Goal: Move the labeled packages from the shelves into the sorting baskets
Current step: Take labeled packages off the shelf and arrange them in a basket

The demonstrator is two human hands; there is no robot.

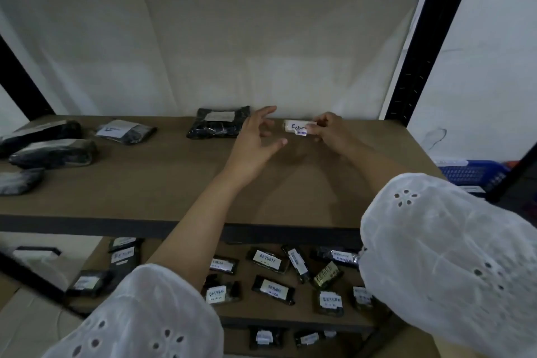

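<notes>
Right hand (327, 128) pinches the pale package (296, 127); left hand (255, 139) hovers, fingers spread.

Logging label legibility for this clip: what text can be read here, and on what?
"Return": label on the small pale package held by the right hand; its smaller line is blurred.
"RETURN": label on the rear black package, lower shelf.
"RETURN": label on the front black package, lower shelf.
"RETURN": gold package, lower shelf.
Label on the upper-shelf black package: too blurred.
</notes>
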